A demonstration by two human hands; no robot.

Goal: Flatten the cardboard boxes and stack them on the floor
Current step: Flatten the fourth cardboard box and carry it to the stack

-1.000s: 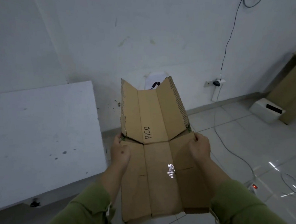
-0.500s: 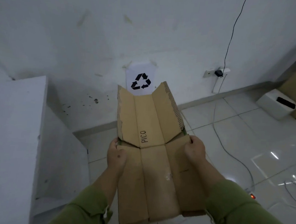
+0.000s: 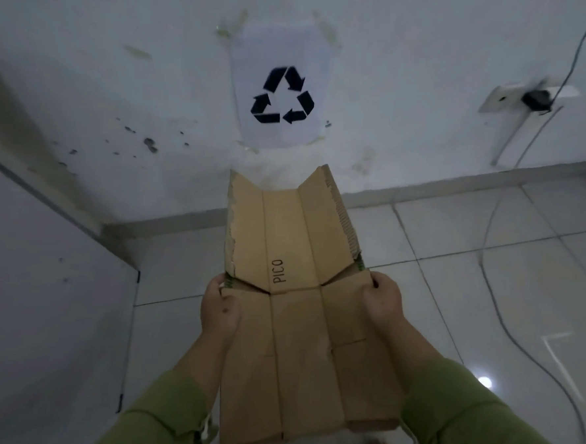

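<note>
Head view: flattened box (image 3: 298,328), marked PICO, held in the air before us above the tiled floor (image 3: 487,268). Our left hand (image 3: 219,311) and right hand (image 3: 382,306) grip its side edges. Recycling sign (image 3: 282,90) on the wall beyond.

"pico" on the cardboard box (image 3: 293,256); recycling sign on a wall sheet (image 3: 282,84).

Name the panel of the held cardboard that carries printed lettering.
The middle far panel of the cardboard, reading "PICO"; the panels either side are plain.
</note>
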